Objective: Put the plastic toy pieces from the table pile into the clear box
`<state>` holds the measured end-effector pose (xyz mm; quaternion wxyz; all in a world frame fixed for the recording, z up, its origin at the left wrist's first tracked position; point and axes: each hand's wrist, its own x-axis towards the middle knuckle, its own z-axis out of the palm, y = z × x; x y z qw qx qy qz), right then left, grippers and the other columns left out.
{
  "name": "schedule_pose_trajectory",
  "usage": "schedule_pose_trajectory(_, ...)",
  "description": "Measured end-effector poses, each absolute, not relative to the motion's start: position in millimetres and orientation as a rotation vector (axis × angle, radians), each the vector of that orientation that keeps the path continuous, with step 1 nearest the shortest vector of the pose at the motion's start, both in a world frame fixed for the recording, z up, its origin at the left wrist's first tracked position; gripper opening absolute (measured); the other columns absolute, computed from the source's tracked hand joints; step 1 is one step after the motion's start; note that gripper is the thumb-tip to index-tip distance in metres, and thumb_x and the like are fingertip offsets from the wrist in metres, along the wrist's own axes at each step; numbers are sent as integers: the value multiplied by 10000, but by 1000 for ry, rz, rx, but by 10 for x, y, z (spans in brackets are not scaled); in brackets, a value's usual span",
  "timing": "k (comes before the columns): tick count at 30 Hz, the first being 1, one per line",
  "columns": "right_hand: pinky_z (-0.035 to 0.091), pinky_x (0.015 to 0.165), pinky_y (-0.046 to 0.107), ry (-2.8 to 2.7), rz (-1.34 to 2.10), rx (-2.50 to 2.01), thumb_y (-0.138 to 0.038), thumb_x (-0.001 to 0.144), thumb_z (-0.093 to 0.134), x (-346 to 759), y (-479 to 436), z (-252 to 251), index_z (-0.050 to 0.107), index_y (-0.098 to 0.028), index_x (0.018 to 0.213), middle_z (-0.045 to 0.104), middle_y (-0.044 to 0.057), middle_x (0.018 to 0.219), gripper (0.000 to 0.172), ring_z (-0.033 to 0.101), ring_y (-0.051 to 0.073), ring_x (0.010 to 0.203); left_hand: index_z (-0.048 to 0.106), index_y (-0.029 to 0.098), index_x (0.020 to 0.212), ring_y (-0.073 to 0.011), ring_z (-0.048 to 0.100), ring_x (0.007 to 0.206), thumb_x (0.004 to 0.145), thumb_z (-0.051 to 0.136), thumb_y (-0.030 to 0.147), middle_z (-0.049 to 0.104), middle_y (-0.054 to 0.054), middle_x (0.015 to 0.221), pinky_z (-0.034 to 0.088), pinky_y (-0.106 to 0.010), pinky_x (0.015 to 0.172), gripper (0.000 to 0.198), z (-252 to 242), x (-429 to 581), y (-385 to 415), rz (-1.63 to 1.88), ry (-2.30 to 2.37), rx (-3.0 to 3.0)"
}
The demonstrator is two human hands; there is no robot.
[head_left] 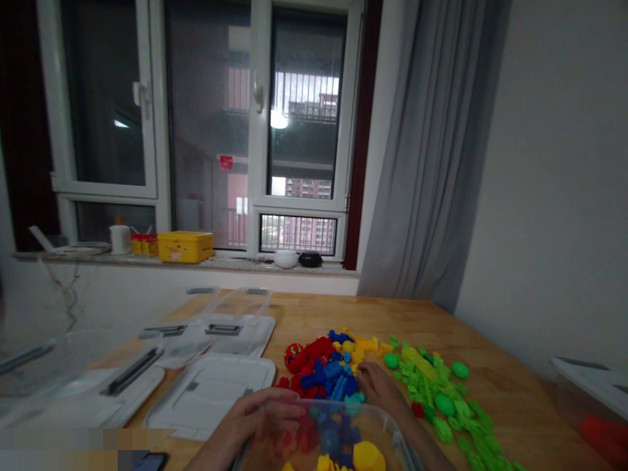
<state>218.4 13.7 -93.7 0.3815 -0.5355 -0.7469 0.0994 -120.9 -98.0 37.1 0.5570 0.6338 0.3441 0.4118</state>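
A clear plastic box (363, 411) stands at the table's near edge, with yellow pieces (369, 456) inside. My left hand (262, 413) is curled at its far left corner, fingers lying along the rim and far wall. Beyond the box, my right hand (381, 387) reaches into the toys, its fingers bent down beside the blue toys (333, 378) and yellow toys (367, 347); whatever they pinch is hidden. Red toys (318, 350) lie left of the blue ones. Green toys (444, 404) spread to the right of my right forearm.
White lids (216, 392) and clear boxes with grey latches (132, 371) cover the table's left side. Another lidded box (596, 392) holds something red at the far right. A dark phone-like object (153, 462) lies near left. A yellow box (185, 246) stands on the windowsill.
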Motion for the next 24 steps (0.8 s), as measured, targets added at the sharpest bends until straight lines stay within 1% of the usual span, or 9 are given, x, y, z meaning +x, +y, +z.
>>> schedule_pose_trajectory(7, 459, 855, 331, -1822, 263, -1375, -427, 923, 431, 2234, 190, -989, 602, -204, 944, 669, 73, 960, 281, 626, 220, 930, 773, 237, 1027, -346, 607, 1190, 749, 565, 256, 793, -61, 1103, 344, -516, 1116, 347, 338, -1227, -976, 995, 898, 1568)
schedule_pose_trajectory(10, 461, 860, 339, -1803, 243, -1397, -403, 898, 470, 2242, 192, -1006, 601, -204, 956, 677, 77, 981, 246, 630, 227, 947, 775, 228, 1024, -347, 605, 1192, 740, 572, 253, 783, -71, 1131, 349, -505, 1113, 350, 342, -1230, -986, 993, 879, 1574)
schedule_pose_trajectory(14, 471, 865, 337, -1786, 223, -1398, -347, 869, 499, 2231, 181, -1014, 594, -197, 982, 681, 85, 1001, 211, 635, 232, 972, 764, 230, 1048, -344, 591, 1216, 776, 549, 291, 771, -77, 1162, 345, -510, 1116, 352, 387, -1225, -1025, 988, 897, 1563)
schedule_pose_trajectory(16, 477, 870, 330, -1778, 221, -1393, -331, 869, 493, 2222, 180, -1018, 587, -191, 1011, 683, 92, 1011, 221, 641, 229, 980, 772, 229, 1024, -352, 607, 1196, 756, 572, 291, 779, -78, 1140, 342, -520, 1117, 340, 391, -1217, -1025, 984, 910, 1552)
schedule_pose_trajectory(19, 480, 893, 322, -1759, 214, -1389, -331, 867, 501, 2214, 181, -1027, 572, -177, 1108, 682, 111, 1080, 294, 641, 229, 1023, 780, 224, 995, -361, 633, 1157, 717, 602, 271, 794, -82, 1101, 348, -535, 1110, 333, 366, -1201, -1002, 992, 899, 1520)
schedule_pose_trajectory(22, 470, 931, 329, -1762, 194, -1390, -326, 868, 501, 2218, 180, -1028, 563, -159, 1193, 664, 134, 1166, 371, 621, 237, 1088, 774, 222, 1008, -359, 660, 1113, 726, 602, 271, 804, -84, 1067, 375, -546, 1089, 334, 366, -1189, -1001, 997, 884, 1483)
schedule_pose_trajectory(24, 463, 947, 340, -1787, 188, -1396, -318, 870, 491, 2224, 176, -1021, 589, -157, 1187, 663, 137, 1171, 369, 612, 245, 1104, 772, 223, 1019, -357, 653, 1126, 744, 598, 270, 803, -83, 1070, 371, -543, 1093, 329, 401, -1182, -1025, 981, 887, 1503)
